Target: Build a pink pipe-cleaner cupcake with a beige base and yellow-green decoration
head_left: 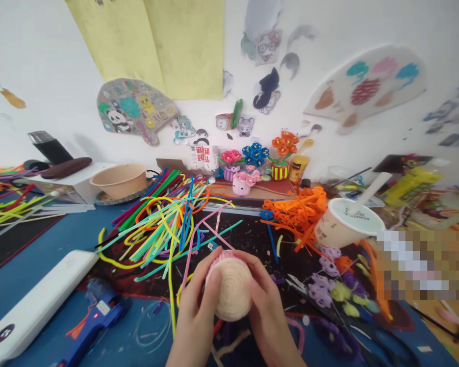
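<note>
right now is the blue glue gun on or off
Apparently on: a small red light shows on the blue glue gun.

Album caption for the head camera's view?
Left fingers and right fingers cradle a pink-and-cream coiled piece near pipe cleaners.

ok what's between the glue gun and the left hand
In the head view, thin pale strands, a purple scrap and a yellow fuzzy stem lie between the blue glue gun and the left hand.
</note>
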`<state>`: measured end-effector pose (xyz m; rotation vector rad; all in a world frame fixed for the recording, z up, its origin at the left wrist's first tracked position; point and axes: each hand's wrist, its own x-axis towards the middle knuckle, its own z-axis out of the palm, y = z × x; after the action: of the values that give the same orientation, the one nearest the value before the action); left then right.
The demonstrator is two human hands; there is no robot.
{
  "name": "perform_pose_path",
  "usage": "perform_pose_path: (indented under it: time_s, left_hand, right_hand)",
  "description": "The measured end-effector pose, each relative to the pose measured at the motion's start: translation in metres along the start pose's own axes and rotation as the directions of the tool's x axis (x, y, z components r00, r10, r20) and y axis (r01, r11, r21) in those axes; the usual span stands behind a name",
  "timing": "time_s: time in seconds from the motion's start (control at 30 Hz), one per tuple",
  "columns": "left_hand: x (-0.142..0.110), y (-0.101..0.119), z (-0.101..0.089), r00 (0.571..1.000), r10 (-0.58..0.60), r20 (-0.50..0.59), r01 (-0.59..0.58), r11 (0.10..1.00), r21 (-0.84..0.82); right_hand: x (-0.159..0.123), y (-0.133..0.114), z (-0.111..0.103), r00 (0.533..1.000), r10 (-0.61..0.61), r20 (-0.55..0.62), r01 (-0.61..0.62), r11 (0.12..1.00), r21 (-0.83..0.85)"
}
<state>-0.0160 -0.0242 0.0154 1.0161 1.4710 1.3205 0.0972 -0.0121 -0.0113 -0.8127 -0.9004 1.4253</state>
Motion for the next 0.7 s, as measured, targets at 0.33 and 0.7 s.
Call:
perform_pose_path:
  time_s: [0.33, 0.7]
  left_hand:
    - [0.0008, -0.0015, -0.0088, 0.998, -0.011, 0.06, 0.015, 0.998, -0.057]
    - [-0.0015, -0.0004, -0.0007, 0.999, -0.015, 0.031, 0.019, 0.991, -0.134]
  right_hand:
    - [-0.0022, 0.0049, -0.0056, 0.999, 0.045, 0.002, -0.045, 0.998, 0.034]
    - [-0.0005, 0.0039, -0.0056, 0.999, 0.039, 0.014, -0.039, 0.998, 0.042]
